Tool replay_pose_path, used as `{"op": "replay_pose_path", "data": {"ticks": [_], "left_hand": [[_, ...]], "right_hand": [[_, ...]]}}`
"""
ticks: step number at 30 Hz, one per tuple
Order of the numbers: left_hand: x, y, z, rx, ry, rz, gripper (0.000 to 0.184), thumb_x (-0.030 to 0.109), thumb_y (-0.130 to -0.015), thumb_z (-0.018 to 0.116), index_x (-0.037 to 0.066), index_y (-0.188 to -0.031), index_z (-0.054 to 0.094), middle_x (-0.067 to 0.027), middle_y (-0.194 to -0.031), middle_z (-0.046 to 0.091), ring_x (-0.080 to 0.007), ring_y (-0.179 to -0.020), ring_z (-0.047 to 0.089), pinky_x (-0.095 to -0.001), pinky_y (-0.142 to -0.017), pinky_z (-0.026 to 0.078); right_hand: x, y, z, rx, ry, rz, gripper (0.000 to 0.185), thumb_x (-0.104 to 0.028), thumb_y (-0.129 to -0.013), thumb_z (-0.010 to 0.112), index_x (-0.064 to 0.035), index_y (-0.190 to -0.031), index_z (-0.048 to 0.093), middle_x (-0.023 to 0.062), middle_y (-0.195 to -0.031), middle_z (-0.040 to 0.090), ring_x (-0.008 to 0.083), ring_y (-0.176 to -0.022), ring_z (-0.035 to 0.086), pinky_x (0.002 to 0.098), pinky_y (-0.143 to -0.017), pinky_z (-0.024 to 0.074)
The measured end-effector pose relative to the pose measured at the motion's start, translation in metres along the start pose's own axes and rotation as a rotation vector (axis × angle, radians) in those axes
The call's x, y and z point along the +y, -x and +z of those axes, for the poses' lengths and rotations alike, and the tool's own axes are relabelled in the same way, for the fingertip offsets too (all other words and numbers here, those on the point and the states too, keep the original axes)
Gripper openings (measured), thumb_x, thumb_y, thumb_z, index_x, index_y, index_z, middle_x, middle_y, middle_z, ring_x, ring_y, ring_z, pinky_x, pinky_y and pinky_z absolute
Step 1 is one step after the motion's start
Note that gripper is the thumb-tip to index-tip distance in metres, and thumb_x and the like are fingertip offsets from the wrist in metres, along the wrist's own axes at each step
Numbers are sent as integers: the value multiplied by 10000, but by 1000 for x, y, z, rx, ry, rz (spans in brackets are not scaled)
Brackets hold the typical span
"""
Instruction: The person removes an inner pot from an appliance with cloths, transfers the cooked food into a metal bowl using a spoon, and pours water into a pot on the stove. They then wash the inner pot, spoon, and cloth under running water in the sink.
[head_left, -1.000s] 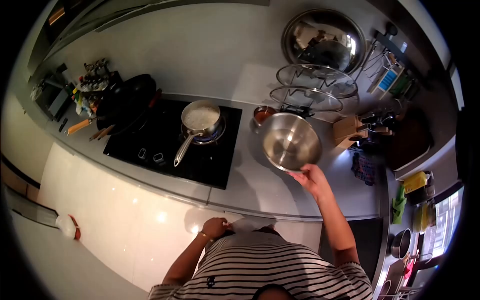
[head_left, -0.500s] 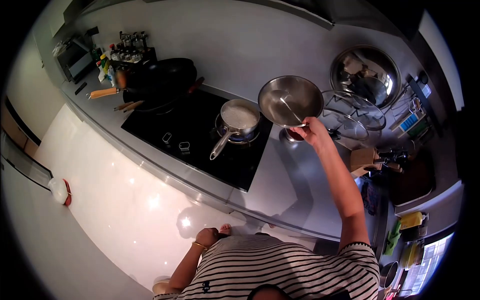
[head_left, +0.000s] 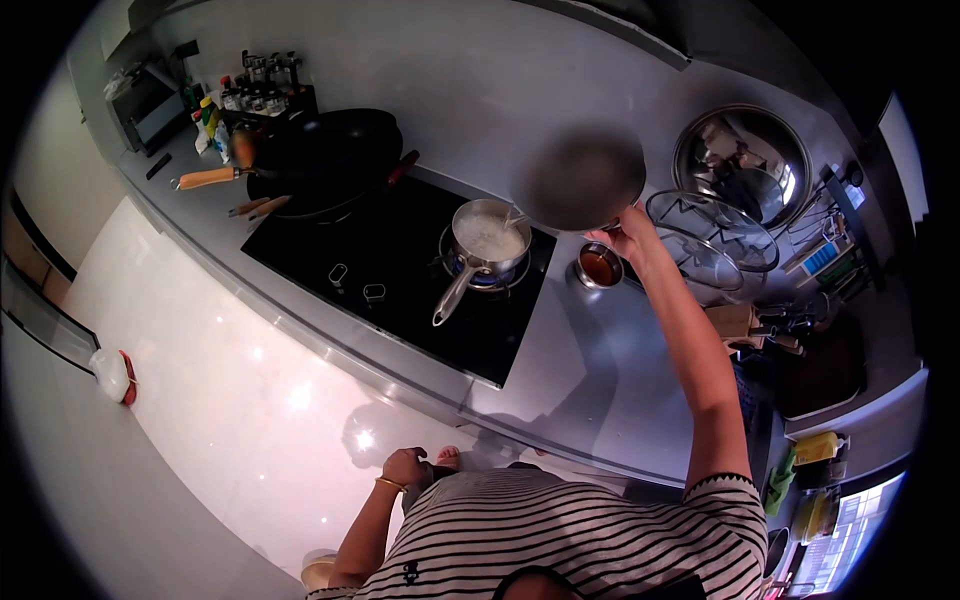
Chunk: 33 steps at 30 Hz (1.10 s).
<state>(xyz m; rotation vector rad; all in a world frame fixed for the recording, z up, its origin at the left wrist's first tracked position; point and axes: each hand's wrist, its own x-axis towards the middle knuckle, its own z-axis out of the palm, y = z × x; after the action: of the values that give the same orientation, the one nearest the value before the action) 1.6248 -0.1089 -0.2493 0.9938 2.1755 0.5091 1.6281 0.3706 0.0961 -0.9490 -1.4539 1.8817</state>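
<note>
My right hand point(head_left: 625, 235) grips the rim of a metal bowl point(head_left: 583, 178), blurred by motion and tipped to the left. A thin clear stream point(head_left: 514, 217) runs between the bowl's left edge and the saucepan. Pale, foamy liquid fills the metal saucepan point(head_left: 490, 262), which sits over a lit burner with its handle toward me. Just below the bowl, a small metal cup point(head_left: 599, 267) of reddish-brown liquid stands on the counter. My left hand point(head_left: 405, 466) hangs at my side near the striped shirt, fingers curled, with nothing visible in them.
A large dark wok point(head_left: 345, 150) covers the left of the black cooktop point(head_left: 400, 290). Glass lids point(head_left: 715, 225) and a big shiny lid point(head_left: 745, 165) stand at the right, near a knife block point(head_left: 735, 322). Bottles point(head_left: 210, 120) line the far left.
The bowl has gone from nearly level to tipped left, and a stream now shows at the saucepan. The small cup beneath it has come into fuller view. My left hand stays low.
</note>
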Motion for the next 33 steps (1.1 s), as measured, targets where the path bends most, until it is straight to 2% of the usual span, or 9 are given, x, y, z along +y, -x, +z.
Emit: {"op": "replay_pose_path", "data": {"ticks": [4,6,22,24,25,27,28,30,33], "left_hand": [[0,-6,-4,1,27,28,281,241,-704,590,114,-946,656,-164,-860,651,-331,-806,625,-415,-755,505],[-1,-8,-4,-9,24,33,284,238,-700,596,114,-948,655,-162,-864,651,-329,-807,625,-414,-756,504],[-2,-14,-4,-43,-3,40,294,237,-706,605,107,-967,647,-168,-877,649,-328,-832,623,-409,-767,500],[-1,-14,-4,-42,-10,38,293,237,-706,609,102,-963,647,-167,-876,650,-328,-833,622,-407,-769,500],[-2,-13,-3,-39,-4,36,290,242,-708,609,106,-961,648,-166,-875,650,-327,-834,622,-408,-770,499],[-4,-13,-1,-37,1,34,287,247,-709,610,110,-959,649,-166,-875,650,-327,-835,622,-409,-770,499],[-5,-12,1,-42,3,24,288,255,-711,609,115,-959,650,-166,-875,650,-326,-837,621,-410,-770,499],[-7,-11,2,-49,1,15,288,262,-713,609,119,-960,651,-165,-876,650,-326,-839,621,-412,-769,499],[-5,-10,1,-47,19,6,285,273,-719,603,127,-959,653,-164,-879,651,-324,-843,621,-411,-770,498]], "right_hand": [[-6,-4,4,41,1,-2,523,78,-692,402,-73,-1166,240,255,-1053,455,427,-796,582,457,-531,586],[-7,-10,4,24,37,-61,432,-202,-856,553,-99,-1197,309,201,-1013,534,344,-725,631,394,-533,589],[-43,3,26,153,111,-173,624,-159,-829,600,-219,-1303,199,158,-1002,551,274,-744,625,373,-546,552],[-48,2,24,65,145,-186,1055,-200,-752,698,-159,-1400,-133,187,-1163,493,252,-817,609,370,-646,534],[-49,2,25,65,145,-186,1055,-200,-752,698,-159,-1400,-133,187,-1163,493,252,-817,609,370,-646,534],[-50,4,30,119,117,-234,648,-116,-828,586,-199,-1306,157,174,-1002,554,285,-734,622,397,-588,545],[-50,2,28,121,116,-234,648,-116,-828,586,-199,-1306,157,174,-1002,554,285,-734,622,397,-588,545],[-50,0,23,39,125,-250,1040,-182,-762,688,-167,-1398,-134,197,-1120,517,259,-782,619,382,-649,539],[-43,6,28,86,-10,-202,886,-157,-771,675,-127,-1387,38,210,-1077,524,279,-760,620,392,-626,551]]}}
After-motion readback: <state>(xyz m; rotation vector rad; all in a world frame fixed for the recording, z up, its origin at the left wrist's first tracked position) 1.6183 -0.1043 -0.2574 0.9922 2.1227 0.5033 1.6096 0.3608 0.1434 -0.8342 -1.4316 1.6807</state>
